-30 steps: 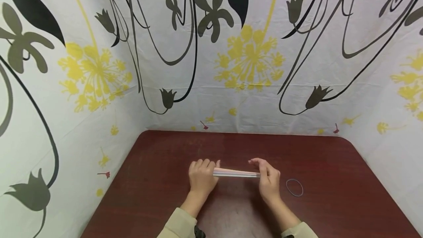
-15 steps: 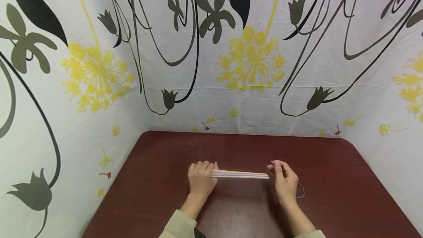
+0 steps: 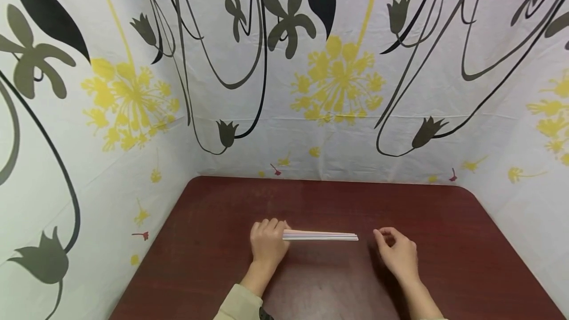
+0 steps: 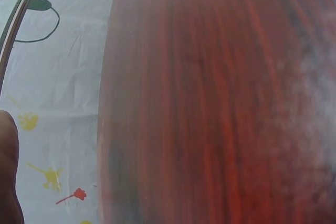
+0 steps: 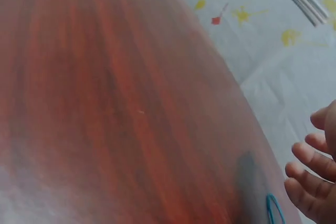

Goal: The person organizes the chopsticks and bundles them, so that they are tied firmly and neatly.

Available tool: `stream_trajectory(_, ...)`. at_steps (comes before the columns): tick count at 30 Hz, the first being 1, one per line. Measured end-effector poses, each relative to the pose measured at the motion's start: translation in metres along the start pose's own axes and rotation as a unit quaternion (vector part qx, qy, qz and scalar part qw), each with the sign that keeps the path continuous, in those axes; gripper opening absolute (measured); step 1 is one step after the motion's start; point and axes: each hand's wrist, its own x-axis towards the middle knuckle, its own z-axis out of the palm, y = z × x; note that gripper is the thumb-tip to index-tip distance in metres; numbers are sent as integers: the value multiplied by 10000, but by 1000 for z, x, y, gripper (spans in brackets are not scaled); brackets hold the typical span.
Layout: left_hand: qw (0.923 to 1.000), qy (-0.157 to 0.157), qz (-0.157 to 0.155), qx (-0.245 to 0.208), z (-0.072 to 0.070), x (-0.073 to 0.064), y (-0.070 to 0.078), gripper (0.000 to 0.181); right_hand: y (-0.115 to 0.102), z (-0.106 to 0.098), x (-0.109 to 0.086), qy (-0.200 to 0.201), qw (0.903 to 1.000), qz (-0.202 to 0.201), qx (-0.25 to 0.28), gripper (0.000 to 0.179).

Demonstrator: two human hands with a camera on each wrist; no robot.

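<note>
In the head view my left hand (image 3: 268,243) grips a bundle of thin pale sticks (image 3: 320,235) near one end. Their free ends point right, above the table. The left wrist view catches the sticks (image 4: 18,22) and part of that hand (image 4: 8,166) at its left edge. My right hand (image 3: 399,255) is apart from the bundle, to its right, its fingers loosely bent with nothing held. A thin blue elastic band (image 5: 274,209) lies on the table close to the right fingers (image 5: 312,182) in the right wrist view; the head view has it hidden behind that hand.
A dark red wooden table (image 3: 329,280) with rounded far corners spreads beneath both hands. White cloth (image 3: 284,98) printed with flowers and stems hangs around its back and sides.
My right hand has let go of the sticks' right end and moved right and down, covering the band in the head view. The left hand, still gripping the bundle, has shifted slightly left.
</note>
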Motion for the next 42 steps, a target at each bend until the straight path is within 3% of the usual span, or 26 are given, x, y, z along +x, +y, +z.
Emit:
stream_trajectory(2, 10000, -18, -3, -8, 0, -1, 0, 27, 6, -6, 2, 32, 9997, 72, -247, 18)
stream_trajectory(4, 10000, -17, 4, -27, 0, -1, 0, 25, 13, -13, 3, -197, 9979, 235, -572, 22)
stream_trajectory(9, 10000, -2, 24, -79, -1, -2, 0, 16, 29, -27, 2, -1628, 9772, 781, -1120, 49)
stream_trajectory(12, 9999, -21, 39, -92, -2, -3, 2, 15, 32, -28, 1, -2049, 9685, 815, -1156, 57)
stream_trajectory(19, 9999, -70, 66, -120, -2, -7, 3, 18, 33, -26, -4, -1801, 9754, 339, -1227, 26)
stream_trajectory(33, 9994, -341, 62, -92, -1, -11, 2, 22, 21, -23, 0, -2210, 9623, 196, -1576, 21)
stream_trajectory(42, 9992, -380, 41, -91, -1, -13, 1, 31, 19, -25, 3, -2127, 9717, 356, -965, 20)
